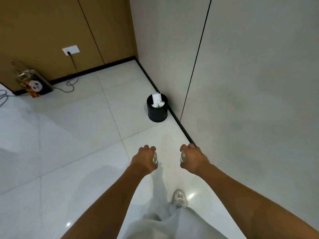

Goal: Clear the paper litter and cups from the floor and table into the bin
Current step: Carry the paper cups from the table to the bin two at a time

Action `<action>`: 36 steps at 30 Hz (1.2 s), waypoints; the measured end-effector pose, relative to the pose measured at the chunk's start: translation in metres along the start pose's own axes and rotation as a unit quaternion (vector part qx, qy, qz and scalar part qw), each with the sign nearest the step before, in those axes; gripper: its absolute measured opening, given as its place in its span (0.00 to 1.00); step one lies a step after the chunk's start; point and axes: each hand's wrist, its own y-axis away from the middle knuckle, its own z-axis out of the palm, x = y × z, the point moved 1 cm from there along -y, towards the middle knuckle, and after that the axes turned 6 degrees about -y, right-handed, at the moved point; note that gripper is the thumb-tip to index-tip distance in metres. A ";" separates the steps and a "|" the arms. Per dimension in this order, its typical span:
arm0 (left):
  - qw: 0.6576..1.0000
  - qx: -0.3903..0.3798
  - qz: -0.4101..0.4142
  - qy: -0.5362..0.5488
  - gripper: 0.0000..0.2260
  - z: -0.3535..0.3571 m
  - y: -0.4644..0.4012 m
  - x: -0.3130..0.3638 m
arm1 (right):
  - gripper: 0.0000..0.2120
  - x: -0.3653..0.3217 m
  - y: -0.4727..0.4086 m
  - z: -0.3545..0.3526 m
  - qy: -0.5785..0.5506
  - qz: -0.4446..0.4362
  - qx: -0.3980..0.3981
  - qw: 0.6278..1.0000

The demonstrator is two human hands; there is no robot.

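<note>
A black round bin (157, 113) stands on the floor against the grey wall, with white paper (156, 99) sticking up inside it. My left hand (144, 160) grips a white paper cup (155, 158), fingers curled over it. My right hand (193, 158) grips a second white cup (182, 156), mostly hidden by the fingers. Both hands are held out in front of me above the floor, short of the bin.
White tiled floor (77, 135) spreads to the left. A bag with a panda print (35, 85) leans on the brown wall, beside a cable (70, 83) running from a wall socket (71, 50). The grey wall (250, 83) is close on my right. My shoe (179, 198) is below.
</note>
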 end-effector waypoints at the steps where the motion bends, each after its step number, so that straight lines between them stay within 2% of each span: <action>1: 1.000 0.002 -0.008 0.005 0.26 -0.010 -0.018 0.004 | 0.25 0.001 -0.020 -0.015 0.005 -0.006 -0.001 1.000; 6: 0.999 0.015 -0.025 0.017 0.26 -0.054 -0.090 0.004 | 0.24 -0.007 -0.106 -0.062 0.030 -0.013 -0.022 0.999; 14: 0.998 0.013 -0.050 0.028 0.27 -0.127 -0.231 -0.052 | 0.25 -0.051 -0.270 -0.101 0.047 -0.030 -0.046 0.997; 22: 0.998 0.009 -0.045 0.041 0.28 -0.199 -0.346 -0.088 | 0.26 -0.087 -0.390 -0.146 0.033 -0.014 -0.067 0.997; 30: 0.995 -0.015 -0.067 0.076 0.26 -0.229 -0.459 -0.098 | 0.26 -0.085 -0.501 -0.190 0.008 -0.008 -0.090 0.996; 36: 0.986 -0.013 -0.121 0.114 0.26 -0.228 -0.556 -0.101 | 0.25 -0.074 -0.611 -0.200 0.021 0.004 -0.130 0.991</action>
